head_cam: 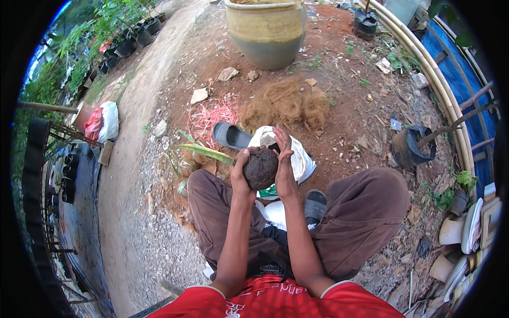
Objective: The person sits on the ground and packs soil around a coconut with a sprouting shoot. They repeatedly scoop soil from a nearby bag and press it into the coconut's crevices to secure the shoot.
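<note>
Between my palms is a dark, rounded ball of soil (pixel 260 169), with a long green leaf with yellow edges (pixel 206 152) sticking out to the left. My left hand (pixel 241 171) curls around the ball's left side, thumb near its top. My right hand (pixel 284 165) lies flat along its right side, fingers extended and pointing up. Behind and below the ball, a white sack (pixel 302 157) stands open with dark stuff inside. A grey rubber sandal (pixel 232 136) lies beside the sack. Beyond are a heap of brown fibre (pixel 286 104) and tangled pink plastic string (pixel 214 116).
A large glazed pot (pixel 266 33) stands ahead. More leafy plants with wrapped root balls (pixel 187 167) lie by my left knee. Stones (pixel 200 95) dot the soil. To the right are a black planter bag (pixel 411 147) and bamboo poles (pixel 441 87); potted greenery (pixel 127 47) lines the far left.
</note>
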A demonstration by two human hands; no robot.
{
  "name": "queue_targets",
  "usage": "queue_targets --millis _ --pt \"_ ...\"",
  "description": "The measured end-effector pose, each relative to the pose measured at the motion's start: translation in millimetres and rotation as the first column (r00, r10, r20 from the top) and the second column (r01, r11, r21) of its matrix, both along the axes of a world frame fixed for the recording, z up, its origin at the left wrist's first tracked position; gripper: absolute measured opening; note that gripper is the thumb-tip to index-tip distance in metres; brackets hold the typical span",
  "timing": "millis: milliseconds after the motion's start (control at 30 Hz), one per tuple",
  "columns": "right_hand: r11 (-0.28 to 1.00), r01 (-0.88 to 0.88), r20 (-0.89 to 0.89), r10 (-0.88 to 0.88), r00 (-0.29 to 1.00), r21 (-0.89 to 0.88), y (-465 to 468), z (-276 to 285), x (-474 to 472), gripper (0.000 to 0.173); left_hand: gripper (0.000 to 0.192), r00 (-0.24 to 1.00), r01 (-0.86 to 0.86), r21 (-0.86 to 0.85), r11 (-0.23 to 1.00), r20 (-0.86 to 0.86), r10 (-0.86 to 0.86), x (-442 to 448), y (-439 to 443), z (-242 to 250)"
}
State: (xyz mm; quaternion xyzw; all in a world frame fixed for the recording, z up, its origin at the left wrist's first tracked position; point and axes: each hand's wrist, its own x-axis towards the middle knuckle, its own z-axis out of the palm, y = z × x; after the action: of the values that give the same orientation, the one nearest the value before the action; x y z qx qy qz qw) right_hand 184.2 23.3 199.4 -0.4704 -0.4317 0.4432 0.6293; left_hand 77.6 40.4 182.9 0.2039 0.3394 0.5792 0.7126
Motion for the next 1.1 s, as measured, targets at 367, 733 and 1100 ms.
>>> queue_targets --millis 367,733,1100 --pt "0.986 0.126 0.095 -0.136 0.986 0.109 5 -7 -11 0.049 0.033 0.965 -0.132 0.089 0.987 -0.216 0.148 14 0 17" --pt "0.986 0.134 -0.678 -0.165 0.716 -0.099 13 -25 -13 0.048 0.049 0.986 -0.029 0.162 0.986 -0.159 0.055 20 -3 3" --pt "0.971 0.101 0.186 -0.142 0.972 0.215 5 -10 -16 0.058 0.026 0.99 -0.121 -0.04 0.992 0.071 0.124 5 1 1"
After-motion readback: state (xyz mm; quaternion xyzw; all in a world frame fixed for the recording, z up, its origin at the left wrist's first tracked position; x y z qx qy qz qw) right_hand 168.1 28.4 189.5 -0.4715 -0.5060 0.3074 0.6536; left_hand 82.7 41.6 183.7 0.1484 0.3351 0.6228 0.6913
